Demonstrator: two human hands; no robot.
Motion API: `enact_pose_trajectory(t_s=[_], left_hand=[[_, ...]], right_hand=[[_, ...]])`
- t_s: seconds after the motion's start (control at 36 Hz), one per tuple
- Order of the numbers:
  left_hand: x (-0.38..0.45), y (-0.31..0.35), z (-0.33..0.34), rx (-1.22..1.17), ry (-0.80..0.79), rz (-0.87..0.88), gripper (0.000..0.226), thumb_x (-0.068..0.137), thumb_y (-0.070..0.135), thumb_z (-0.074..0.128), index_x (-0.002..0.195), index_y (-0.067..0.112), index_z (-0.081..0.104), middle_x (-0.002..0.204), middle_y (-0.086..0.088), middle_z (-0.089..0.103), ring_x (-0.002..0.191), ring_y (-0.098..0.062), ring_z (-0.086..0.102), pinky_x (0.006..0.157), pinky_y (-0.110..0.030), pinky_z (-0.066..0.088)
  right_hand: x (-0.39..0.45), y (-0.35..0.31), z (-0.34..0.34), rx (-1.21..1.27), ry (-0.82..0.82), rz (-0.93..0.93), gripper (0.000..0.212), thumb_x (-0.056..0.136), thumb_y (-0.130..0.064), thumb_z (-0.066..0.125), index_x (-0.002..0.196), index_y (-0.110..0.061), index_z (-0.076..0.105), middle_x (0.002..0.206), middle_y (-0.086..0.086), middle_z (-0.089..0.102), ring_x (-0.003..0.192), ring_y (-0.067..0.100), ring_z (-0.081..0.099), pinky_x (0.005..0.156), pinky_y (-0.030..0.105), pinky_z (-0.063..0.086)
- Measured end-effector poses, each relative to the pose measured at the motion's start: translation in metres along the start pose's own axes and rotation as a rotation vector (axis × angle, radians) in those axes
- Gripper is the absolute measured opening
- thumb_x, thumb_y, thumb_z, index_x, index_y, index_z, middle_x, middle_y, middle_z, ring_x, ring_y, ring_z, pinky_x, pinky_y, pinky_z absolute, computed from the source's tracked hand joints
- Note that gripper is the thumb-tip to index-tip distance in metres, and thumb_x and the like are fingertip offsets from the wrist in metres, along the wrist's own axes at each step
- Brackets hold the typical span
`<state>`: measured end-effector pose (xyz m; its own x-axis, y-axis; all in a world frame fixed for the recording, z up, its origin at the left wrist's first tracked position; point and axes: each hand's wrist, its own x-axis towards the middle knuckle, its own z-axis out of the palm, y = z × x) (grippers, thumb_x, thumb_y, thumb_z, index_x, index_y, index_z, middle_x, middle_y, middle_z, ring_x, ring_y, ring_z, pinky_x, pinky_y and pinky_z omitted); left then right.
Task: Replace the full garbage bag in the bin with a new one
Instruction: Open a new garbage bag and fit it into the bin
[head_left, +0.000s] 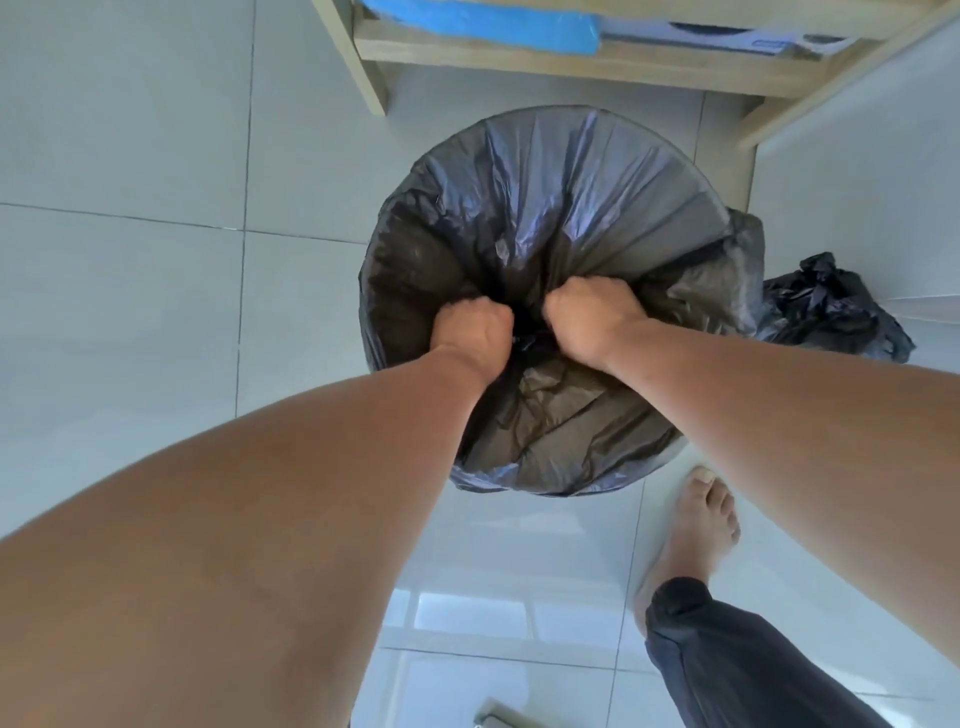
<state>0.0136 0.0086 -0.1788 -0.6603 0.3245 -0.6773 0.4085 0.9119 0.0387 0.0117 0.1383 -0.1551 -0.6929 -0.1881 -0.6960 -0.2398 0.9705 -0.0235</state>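
Two bare forearms enter from 7 and 4 o'clock and meet over one round bin (698, 171) at the centre. One bare foot (696, 540) and one dark trouser leg (727, 654) stand at 5 o'clock on the glossy pale floor tiles (130, 156); the other foot is out of view. The left hand (475, 332) and the right hand (587, 322) lie just beside each other inside the bin's mouth, each grip closed in a fist on gathered folds of one thin, crinkled, dark grey plastic bag (545, 208). The fingertips are buried in the plastic and cannot be seen. The bag lines the bin, its edge turned down over the rim all round, so the bin's own wall is almost wholly hidden and its material cannot be told. A second black bag (826, 306), crumpled and bulging, sits on the floor at 3 o'clock, touching the bin's side; its far part is cut off by a pale panel. At 12 o'clock stands one light wooden shelf (571, 62), cut off by the top edge, bearing a blue flat item (483, 21) and a white item too cropped to identify.
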Motion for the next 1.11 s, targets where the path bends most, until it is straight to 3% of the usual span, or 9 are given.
enact_pose_trajectory(t_s=[0.36,0.44,0.56,0.67,0.75,0.86,0.97,1.03,1.11], left_hand=[[-0.006,0.002,-0.002,-0.006,0.010,0.014,0.034,0.096,0.004,0.040,0.120,0.007,0.063,0.121,-0.015,0.063,0.115,-0.034,0.059,0.090,-0.041,0.049],[-0.004,-0.004,0.003,-0.175,-0.060,-0.025,0.029,0.096,0.009,0.046,0.118,0.007,0.064,0.120,-0.017,0.064,0.112,-0.036,0.061,0.092,-0.041,0.049],[0.002,-0.010,0.005,-0.517,-0.076,-0.143,0.032,0.101,0.025,0.043,0.126,0.006,0.050,0.121,-0.026,0.061,0.113,-0.043,0.058,0.092,-0.044,0.046],[0.000,-0.012,0.002,-0.485,-0.044,-0.139,0.066,0.089,0.049,0.061,0.139,0.015,0.034,0.120,-0.021,0.063,0.111,-0.041,0.060,0.090,-0.042,0.048],[-0.004,-0.013,-0.001,-0.424,-0.109,-0.106,0.099,0.073,0.051,0.077,0.149,0.025,0.020,0.126,-0.016,0.061,0.116,-0.036,0.060,0.094,-0.040,0.047],[-0.010,-0.009,-0.002,-0.365,-0.169,-0.090,0.122,0.069,0.048,0.081,0.155,0.025,-0.001,0.137,-0.016,0.051,0.124,-0.033,0.054,0.102,-0.041,0.045],[-0.019,-0.004,-0.005,-0.311,-0.167,-0.094,0.115,0.079,0.040,0.076,0.155,0.014,-0.006,0.144,-0.018,0.038,0.129,-0.034,0.048,0.102,-0.044,0.043],[-0.027,-0.005,-0.016,-0.319,-0.112,-0.073,0.111,0.079,0.042,0.076,0.155,0.010,0.002,0.142,-0.017,0.041,0.128,-0.035,0.048,0.103,-0.046,0.044],[-0.044,-0.014,-0.037,-0.332,0.037,0.017,0.085,0.085,0.041,0.068,0.151,0.013,0.023,0.133,-0.016,0.052,0.121,-0.036,0.054,0.100,-0.047,0.047]], right_hand=[[-0.003,0.003,0.003,0.031,0.022,0.123,0.034,0.090,-0.003,0.045,0.115,-0.010,0.066,0.116,0.014,0.065,0.107,0.037,0.062,0.081,0.040,0.052],[-0.003,0.007,0.008,0.138,-0.039,0.191,0.030,0.088,-0.006,0.052,0.114,-0.008,0.066,0.115,0.015,0.066,0.106,0.038,0.063,0.080,0.040,0.052],[-0.001,0.010,0.009,0.417,-0.114,0.247,0.038,0.085,-0.032,0.058,0.116,-0.012,0.067,0.118,0.014,0.067,0.108,0.035,0.063,0.087,0.035,0.052],[0.005,0.013,0.008,0.488,-0.130,0.223,0.055,0.088,-0.043,0.057,0.134,-0.015,0.053,0.135,0.013,0.058,0.124,0.032,0.054,0.100,0.033,0.046],[0.003,0.013,0.007,0.372,-0.174,0.173,0.070,0.081,-0.049,0.067,0.138,-0.016,0.046,0.135,0.012,0.057,0.123,0.031,0.054,0.100,0.036,0.048],[-0.009,0.009,0.002,0.262,-0.159,0.092,0.062,0.076,-0.037,0.071,0.132,-0.018,0.050,0.129,0.010,0.058,0.118,0.032,0.058,0.096,0.041,0.051],[-0.024,0.008,-0.003,0.158,-0.110,0.071,0.068,0.076,-0.028,0.071,0.138,-0.015,0.045,0.133,0.014,0.048,0.125,0.034,0.048,0.100,0.041,0.045],[-0.034,0.011,-0.008,0.189,-0.068,0.062,0.069,0.077,-0.026,0.069,0.140,-0.015,0.044,0.133,0.013,0.046,0.126,0.034,0.043,0.101,0.042,0.043],[-0.053,0.019,-0.022,0.309,0.030,0.059,0.066,0.082,-0.028,0.061,0.144,-0.019,0.040,0.135,0.011,0.047,0.128,0.032,0.043,0.103,0.042,0.043]])
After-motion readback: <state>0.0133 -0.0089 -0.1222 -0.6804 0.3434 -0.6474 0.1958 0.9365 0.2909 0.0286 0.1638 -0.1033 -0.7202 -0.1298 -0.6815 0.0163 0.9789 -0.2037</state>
